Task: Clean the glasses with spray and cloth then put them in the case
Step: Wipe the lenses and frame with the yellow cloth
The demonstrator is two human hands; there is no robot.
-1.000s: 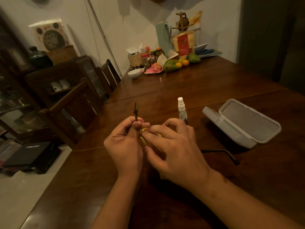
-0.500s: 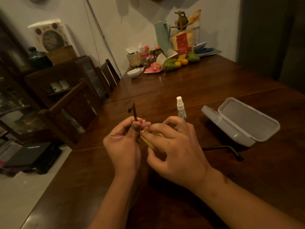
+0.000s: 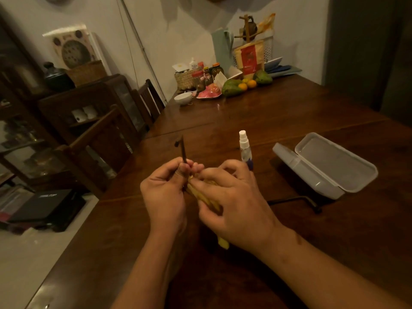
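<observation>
My left hand (image 3: pixel 163 195) grips the dark glasses (image 3: pixel 183 150) at the frame; one temple arm sticks up above my fingers. The other temple arm juts out to the right, past my right wrist, just above the table. My right hand (image 3: pixel 236 208) pinches a yellow cloth (image 3: pixel 206 197) against the lens area, which is hidden between my hands. A corner of the cloth hangs below my right palm. A small clear spray bottle (image 3: pixel 244 146) with a white nozzle stands upright just behind my right hand. The translucent glasses case (image 3: pixel 327 166) lies open to the right.
The dark wooden table (image 3: pixel 278 117) stretches ahead. At its far end sit a white bowl (image 3: pixel 183 98), a pink plate, jars, a basket and green and orange fruit (image 3: pixel 233 87). Wooden chairs (image 3: pixel 104 134) and a cabinet stand on the left.
The raised temple arm has tilted slightly left. My right hand has slid the yellow cloth down along the glasses, showing more of it between my hands. The low temple arm has shifted slightly.
</observation>
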